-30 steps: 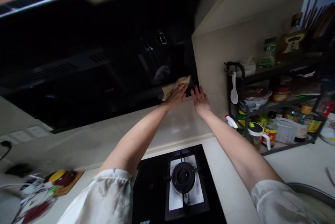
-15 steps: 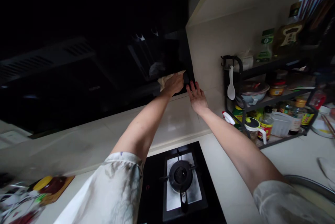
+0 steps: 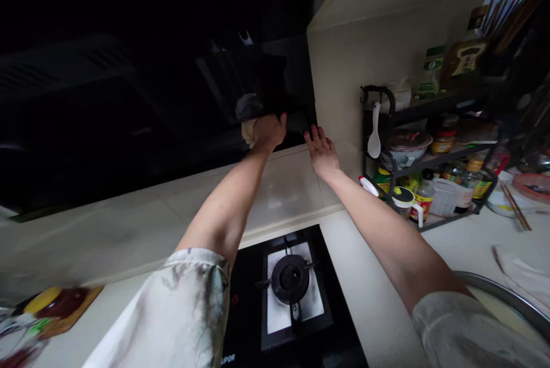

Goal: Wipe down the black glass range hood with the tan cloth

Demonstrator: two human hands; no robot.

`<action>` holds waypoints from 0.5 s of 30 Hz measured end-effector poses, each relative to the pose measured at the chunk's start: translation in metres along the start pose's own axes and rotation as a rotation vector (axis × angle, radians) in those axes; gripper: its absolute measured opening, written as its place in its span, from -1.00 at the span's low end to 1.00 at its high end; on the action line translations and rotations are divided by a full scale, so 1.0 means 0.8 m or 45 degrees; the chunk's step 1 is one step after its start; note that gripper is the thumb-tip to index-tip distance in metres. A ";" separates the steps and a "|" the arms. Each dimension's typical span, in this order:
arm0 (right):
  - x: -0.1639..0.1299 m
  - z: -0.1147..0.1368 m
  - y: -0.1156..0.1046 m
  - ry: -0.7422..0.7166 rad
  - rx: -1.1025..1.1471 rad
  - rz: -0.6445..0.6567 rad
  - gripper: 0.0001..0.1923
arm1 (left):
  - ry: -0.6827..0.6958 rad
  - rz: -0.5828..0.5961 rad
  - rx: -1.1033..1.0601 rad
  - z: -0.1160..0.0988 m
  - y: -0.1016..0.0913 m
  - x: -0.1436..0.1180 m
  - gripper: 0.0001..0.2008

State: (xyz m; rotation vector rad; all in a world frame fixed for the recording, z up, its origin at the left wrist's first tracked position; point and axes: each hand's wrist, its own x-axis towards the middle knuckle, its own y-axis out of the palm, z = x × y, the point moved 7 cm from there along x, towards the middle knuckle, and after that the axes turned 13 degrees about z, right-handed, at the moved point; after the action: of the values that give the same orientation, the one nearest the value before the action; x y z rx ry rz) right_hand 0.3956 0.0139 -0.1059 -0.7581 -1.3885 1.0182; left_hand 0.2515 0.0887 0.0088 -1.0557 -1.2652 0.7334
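Observation:
My left hand [image 3: 270, 130] presses a crumpled beige cloth [image 3: 248, 133] against the lower part of a glossy black range hood panel [image 3: 172, 121]. Its fingers are closed over the cloth, which sticks out on the left side. My right hand [image 3: 323, 153] has its fingers spread, the tips at the hood's lower right corner and the palm over the pale wall tiles. No object shows in it. Reflections of the hand and cloth appear in the dark panel.
Below is a black gas stove [image 3: 292, 288] with one burner visible. At right stands a dark rack [image 3: 447, 161] of bottles and jars, a white spoon [image 3: 374, 133] hanging from it. A metal basin [image 3: 502, 299] sits at lower right, a yellow-lidded jar [image 3: 55, 302] at lower left.
My left hand has slid the cloth leftward along the hood panel. My right hand stays at the hood's corner. The view has shifted slightly.

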 end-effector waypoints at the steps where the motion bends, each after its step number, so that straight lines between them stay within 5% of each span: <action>1: 0.000 0.000 -0.001 0.001 0.006 -0.005 -0.23 | -0.055 -0.029 -0.011 0.017 -0.002 -0.005 -0.26; 4: 0.002 0.002 0.002 0.006 0.036 -0.013 -0.22 | -0.175 -0.096 -0.030 0.053 -0.008 -0.022 -0.27; 7: 0.005 0.005 0.006 0.015 0.071 -0.026 -0.19 | -0.157 -0.084 -0.007 0.056 -0.009 -0.031 -0.31; 15: 0.002 0.008 0.003 0.049 0.062 -0.010 -0.18 | 0.437 0.084 0.124 -0.045 -0.005 -0.011 -0.45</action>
State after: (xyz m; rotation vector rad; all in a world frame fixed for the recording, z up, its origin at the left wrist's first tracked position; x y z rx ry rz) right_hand 0.3891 0.0155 -0.1067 -0.7323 -1.3285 1.0225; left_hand 0.2848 0.0713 0.0098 -1.0940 -0.8963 0.6248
